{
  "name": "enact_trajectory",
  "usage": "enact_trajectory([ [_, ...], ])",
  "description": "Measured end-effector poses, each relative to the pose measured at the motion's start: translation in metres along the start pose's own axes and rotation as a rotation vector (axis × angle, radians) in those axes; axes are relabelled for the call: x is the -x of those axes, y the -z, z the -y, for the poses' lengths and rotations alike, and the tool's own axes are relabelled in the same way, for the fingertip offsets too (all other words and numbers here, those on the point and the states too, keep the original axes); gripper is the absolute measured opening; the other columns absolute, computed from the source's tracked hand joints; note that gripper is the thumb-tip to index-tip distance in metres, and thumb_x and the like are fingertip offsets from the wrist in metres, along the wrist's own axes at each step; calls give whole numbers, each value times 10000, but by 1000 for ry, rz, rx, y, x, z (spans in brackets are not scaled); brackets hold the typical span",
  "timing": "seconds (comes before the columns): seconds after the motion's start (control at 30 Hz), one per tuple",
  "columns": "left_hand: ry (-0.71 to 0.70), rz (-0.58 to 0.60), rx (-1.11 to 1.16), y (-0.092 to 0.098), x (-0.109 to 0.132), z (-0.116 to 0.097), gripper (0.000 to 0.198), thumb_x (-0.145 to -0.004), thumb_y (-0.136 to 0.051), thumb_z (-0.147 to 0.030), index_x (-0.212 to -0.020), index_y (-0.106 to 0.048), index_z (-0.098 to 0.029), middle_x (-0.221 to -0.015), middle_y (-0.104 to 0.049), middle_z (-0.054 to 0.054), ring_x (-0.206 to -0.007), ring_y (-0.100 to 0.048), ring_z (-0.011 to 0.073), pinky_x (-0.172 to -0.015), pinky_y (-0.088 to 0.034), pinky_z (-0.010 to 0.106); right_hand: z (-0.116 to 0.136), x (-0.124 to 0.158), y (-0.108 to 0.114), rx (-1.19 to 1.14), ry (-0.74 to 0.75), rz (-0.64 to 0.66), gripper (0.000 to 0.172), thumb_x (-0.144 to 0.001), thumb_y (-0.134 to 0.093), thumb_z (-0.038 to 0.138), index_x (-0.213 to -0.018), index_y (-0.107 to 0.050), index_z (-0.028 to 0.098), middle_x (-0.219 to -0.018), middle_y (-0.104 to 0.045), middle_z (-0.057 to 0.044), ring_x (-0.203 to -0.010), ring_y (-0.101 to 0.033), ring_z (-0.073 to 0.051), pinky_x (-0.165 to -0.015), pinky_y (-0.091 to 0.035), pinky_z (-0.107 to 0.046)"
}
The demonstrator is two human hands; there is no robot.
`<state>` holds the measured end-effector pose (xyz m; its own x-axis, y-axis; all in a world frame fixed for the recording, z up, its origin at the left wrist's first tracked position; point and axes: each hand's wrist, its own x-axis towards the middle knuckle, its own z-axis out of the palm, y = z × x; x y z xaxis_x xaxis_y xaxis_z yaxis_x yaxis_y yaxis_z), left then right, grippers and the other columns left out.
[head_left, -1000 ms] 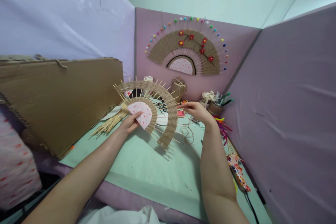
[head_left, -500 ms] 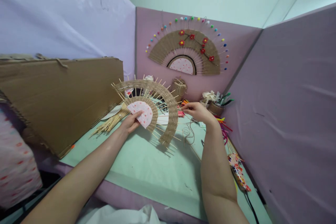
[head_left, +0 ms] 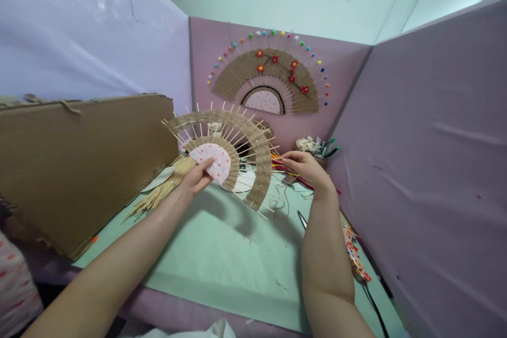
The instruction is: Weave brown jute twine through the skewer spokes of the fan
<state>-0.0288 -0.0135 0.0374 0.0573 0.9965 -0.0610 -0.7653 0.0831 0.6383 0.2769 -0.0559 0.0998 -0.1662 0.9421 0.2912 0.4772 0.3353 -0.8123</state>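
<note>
My left hand (head_left: 199,177) grips a half-round woven fan (head_left: 261,161) by its base, thumb on the pink-dotted white half-circle (head_left: 217,161). Two bands of brown cord run across its thin wooden sticks, whose bare tips jut past the outer band. The fan is held up above the table. Off its right edge, close to the stick tips, my right hand (head_left: 307,168) is closed in a pinch; what lies between the fingertips is too small to make out. Loose cord (head_left: 282,198) lies on the table below that hand.
A finished-looking fan (head_left: 273,71) with red flowers and coloured beads hangs on the pink back panel. Cardboard (head_left: 87,169) stands at left beside a bundle of sticks (head_left: 162,190). Scissors (head_left: 302,219), a pot of glue sticks or pens (head_left: 320,153) and a patterned corded tool (head_left: 354,256) are at right.
The view has shifted a little, so the background slid left. The held fan is slightly higher and tilted differently. My right hand stays pinched beside its right edge.
</note>
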Motion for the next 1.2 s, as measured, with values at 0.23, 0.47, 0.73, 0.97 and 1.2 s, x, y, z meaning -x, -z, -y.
enact_trajectory([
  [0.23,-1,53,2,-35,-20,8,343,-814,-513,0,-1119,-594,-134,-948,-719,79,-919,-665,169,-949,-461,339,-5,7,18,-64,4,-109,308,-726,-578,380,-905,-688,155,-777,-680,-48,-605,-586,-148,-555,-477,-265],
  [0.47,5,101,78,-61,-37,33,374,-814,-511,5,-1147,-587,-149,-989,-710,77,-932,-657,148,-945,-461,289,-20,4,35,178,37,-383,311,-726,-533,358,-867,-704,139,-798,-688,-68,-705,-589,-172,-638,-445,-274],
  [0.73,-2,30,163,-49,-31,52,384,-826,-496,3,-1144,-594,-190,-1052,-692,62,-958,-645,135,-943,-461,295,-18,0,31,369,110,-434,288,-751,-509,313,-888,-711,160,-812,-697,-67,-706,-585,-169,-681,-436,-277],
  [0.97,22,7,210,-34,-33,62,376,-826,-497,-2,-1146,-593,-172,-1021,-702,64,-944,-650,138,-950,-456,302,-9,0,22,484,131,-381,270,-759,-490,222,-879,-727,177,-873,-710,-68,-771,-609,-180,-728,-438,-278],
  [1.2,50,-15,192,-22,-37,71,394,-836,-492,-22,-1195,-563,-167,-1079,-684,80,-985,-638,148,-944,-460,282,-4,-3,10,544,64,-122,264,-740,-504,170,-854,-742,182,-854,-720,-56,-712,-608,-171,-652,-425,-249],
])
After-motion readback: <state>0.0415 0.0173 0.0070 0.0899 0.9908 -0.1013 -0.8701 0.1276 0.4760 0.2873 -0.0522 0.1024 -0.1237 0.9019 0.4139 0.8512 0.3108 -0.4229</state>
